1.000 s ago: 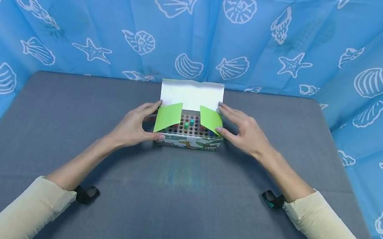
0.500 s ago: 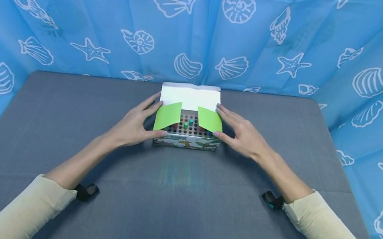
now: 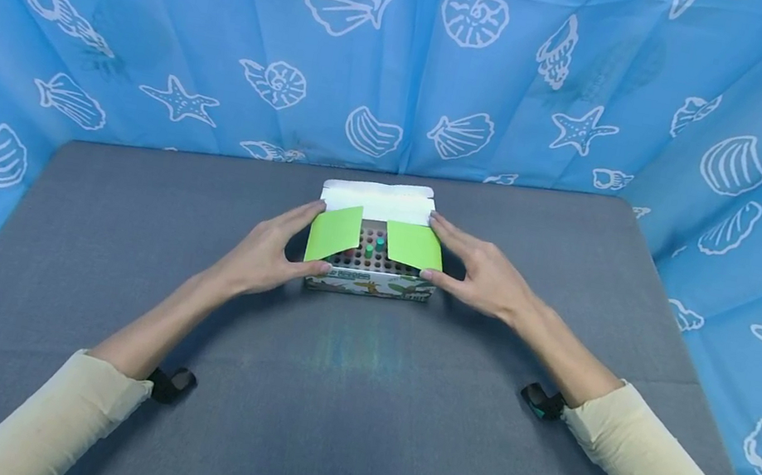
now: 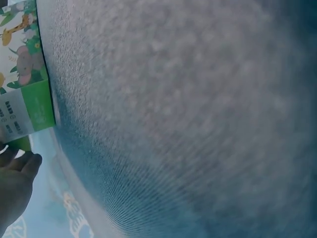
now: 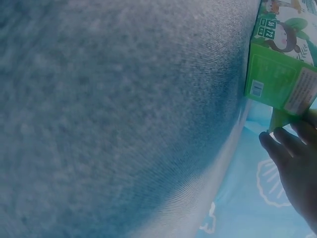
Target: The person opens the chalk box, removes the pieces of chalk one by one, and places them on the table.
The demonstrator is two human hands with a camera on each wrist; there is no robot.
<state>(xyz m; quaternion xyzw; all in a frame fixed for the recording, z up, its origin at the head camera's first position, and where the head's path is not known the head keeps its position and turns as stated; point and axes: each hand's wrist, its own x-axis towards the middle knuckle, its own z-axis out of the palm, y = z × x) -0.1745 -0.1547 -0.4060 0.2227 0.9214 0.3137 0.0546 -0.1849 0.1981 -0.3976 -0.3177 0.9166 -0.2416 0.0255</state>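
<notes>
A cardboard box (image 3: 373,284) printed with cartoon animals stands on the table, its top open. Two bright green side flaps (image 3: 336,233) lean inward over a holed insert (image 3: 362,262). Several small coloured pegs, two of them green (image 3: 369,252), show in its holes. The white-lined lid (image 3: 378,201) rises at the back. My left hand (image 3: 266,248) spans the box's left end, thumb at the front edge and fingers by the lid's corner. At the right end, my right hand (image 3: 488,276) has its thumb at the right flap's front corner and its extended fingers by the lid.
The grey cloth-covered table (image 3: 349,426) surrounds the box. Close behind its far edge hangs a blue curtain (image 3: 412,49) with white shells and starfish, which continues along both sides. Black straps (image 3: 173,385) sit at both sleeve cuffs.
The lid at the back has tilted lower and shows less of its white inside. The right green flap has folded further inward over the pegs, with the right thumb at its corner.
</notes>
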